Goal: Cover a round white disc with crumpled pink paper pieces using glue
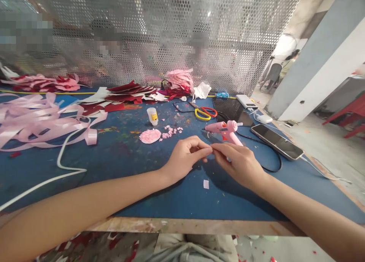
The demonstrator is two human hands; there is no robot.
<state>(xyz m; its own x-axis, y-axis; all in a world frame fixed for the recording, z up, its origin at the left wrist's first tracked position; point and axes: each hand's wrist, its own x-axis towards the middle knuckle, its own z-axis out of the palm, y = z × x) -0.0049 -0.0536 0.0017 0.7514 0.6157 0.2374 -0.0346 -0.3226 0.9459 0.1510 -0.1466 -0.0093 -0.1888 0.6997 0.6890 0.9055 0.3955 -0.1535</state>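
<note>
My left hand [189, 155] and my right hand [238, 161] meet fingertip to fingertip above the blue table. Both are closed in a pinch, and whatever lies between the fingers is too small to make out. A pink glue gun [224, 128] lies just behind my right hand. Beyond my left hand are a round piece covered in pink bits [150, 136] and a scatter of small pink pieces [170, 132]. A small pale pink square [206, 184] rests on the table in front of my hands.
A small white bottle [153, 116] with a yellow label stands upright. Yellow and red-handled scissors [203, 113], a phone [277, 141] and a power bank [245, 102] lie farther right. Pink ribbon [42, 121] heaps at left, with a white cable [61, 155]. A perforated metal screen [159, 37] rises behind.
</note>
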